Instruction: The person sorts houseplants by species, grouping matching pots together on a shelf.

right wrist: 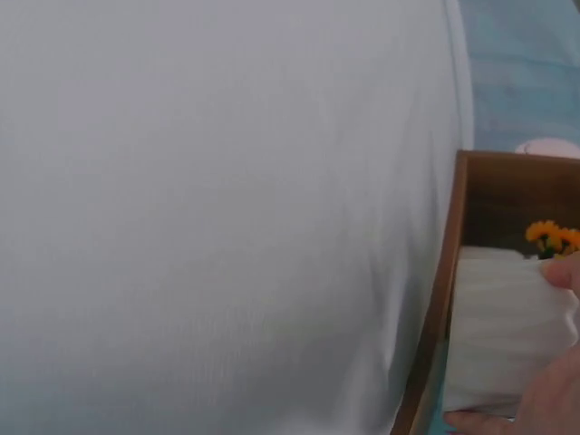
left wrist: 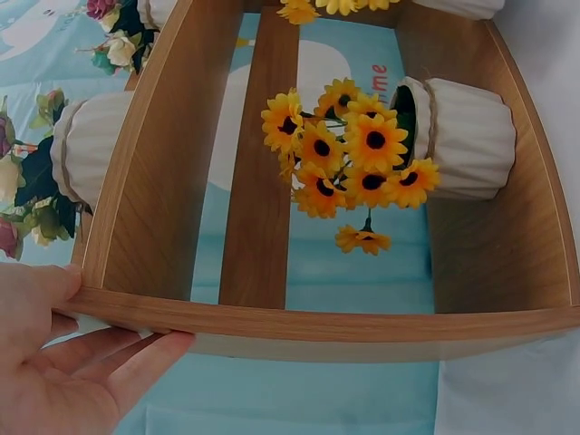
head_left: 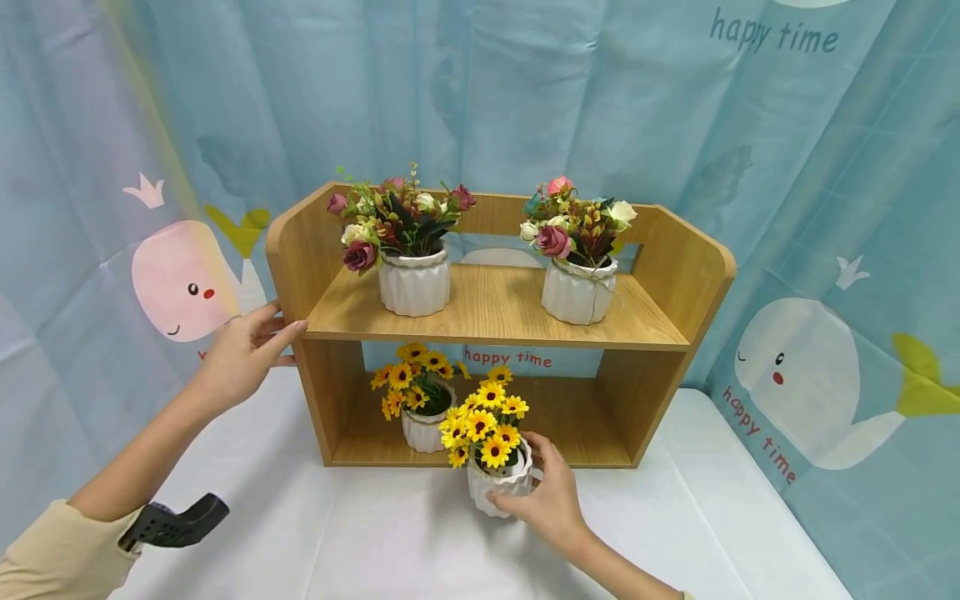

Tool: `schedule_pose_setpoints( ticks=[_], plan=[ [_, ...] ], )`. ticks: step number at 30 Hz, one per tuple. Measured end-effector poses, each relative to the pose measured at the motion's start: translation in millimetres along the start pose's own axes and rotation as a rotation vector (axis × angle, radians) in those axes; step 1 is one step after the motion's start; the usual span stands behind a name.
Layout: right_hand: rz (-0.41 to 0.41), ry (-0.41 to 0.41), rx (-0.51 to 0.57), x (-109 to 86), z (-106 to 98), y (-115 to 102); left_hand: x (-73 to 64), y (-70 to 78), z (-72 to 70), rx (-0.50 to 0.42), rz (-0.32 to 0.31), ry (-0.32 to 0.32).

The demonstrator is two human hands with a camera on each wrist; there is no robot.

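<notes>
My right hand grips a fluted white pot of yellow artificial sunflowers by its right side, just in front of the lower shelf. In the right wrist view that pot lies between thumb and fingers at the right edge. On the far left, my left hand holds the side panel of the wooden shelf. Its thumb is at the front edge and its fingers lie along the outer face. A second pot of sunflowers stands inside the lower shelf, towards the left.
Two white pots of artificial roses stand on the upper board, one on the left and one on the right. A white cloth covers the table. Behind hangs a blue printed curtain. A black wrist mount sticks out from the left sleeve.
</notes>
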State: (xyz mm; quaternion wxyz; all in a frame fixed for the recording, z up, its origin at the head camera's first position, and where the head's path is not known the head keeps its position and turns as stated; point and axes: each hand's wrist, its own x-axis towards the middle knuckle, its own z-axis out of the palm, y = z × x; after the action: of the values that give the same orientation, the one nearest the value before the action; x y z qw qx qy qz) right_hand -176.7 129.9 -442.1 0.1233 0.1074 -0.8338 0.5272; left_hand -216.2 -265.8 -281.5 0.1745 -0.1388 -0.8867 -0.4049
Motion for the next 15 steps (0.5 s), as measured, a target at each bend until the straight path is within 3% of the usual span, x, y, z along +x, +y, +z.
schedule_pose_setpoints(
  ticks=[15],
  plan=[
    [-0.022, 0.158, -0.11, 33.2, -23.3, 25.0, -0.5, 0.4, -0.6, 0.03, 0.0, -0.003]
  ],
)
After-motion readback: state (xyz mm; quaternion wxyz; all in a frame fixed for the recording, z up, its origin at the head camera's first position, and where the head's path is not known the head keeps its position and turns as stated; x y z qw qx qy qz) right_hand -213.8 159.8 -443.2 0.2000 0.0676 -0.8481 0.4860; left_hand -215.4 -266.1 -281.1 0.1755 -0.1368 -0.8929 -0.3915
